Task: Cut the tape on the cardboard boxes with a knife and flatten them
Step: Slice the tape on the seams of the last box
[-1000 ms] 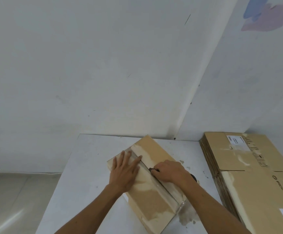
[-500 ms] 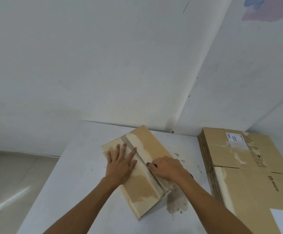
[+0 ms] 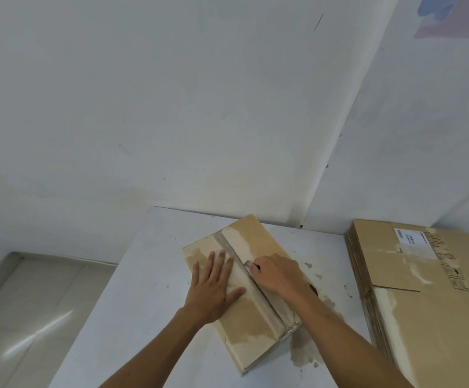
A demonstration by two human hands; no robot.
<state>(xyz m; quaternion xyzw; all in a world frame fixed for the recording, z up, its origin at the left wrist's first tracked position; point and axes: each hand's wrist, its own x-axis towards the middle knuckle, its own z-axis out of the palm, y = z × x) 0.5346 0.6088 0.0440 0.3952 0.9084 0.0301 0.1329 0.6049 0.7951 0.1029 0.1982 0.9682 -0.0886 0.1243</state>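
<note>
A brown cardboard box (image 3: pixel 250 329) lies on the white table (image 3: pixel 149 303), turned at an angle. A strip of clear tape (image 3: pixel 229 243) runs along its top seam. My left hand (image 3: pixel 213 287) presses flat on the box's left flap, fingers spread. My right hand (image 3: pixel 279 274) grips a knife (image 3: pixel 247 264) whose blade tip sits on the tape seam about midway along the box. Most of the knife is hidden inside my fist.
A stack of flattened cardboard boxes (image 3: pixel 429 298) lies on the right side of the table against the wall. White walls meet in a corner just behind the table. The table's left edge drops to a tiled floor (image 3: pixel 23 309).
The view has shifted a little. My right hand with the knife stays at the tape seam, near the middle of the box. My left hand still presses the left flap.
</note>
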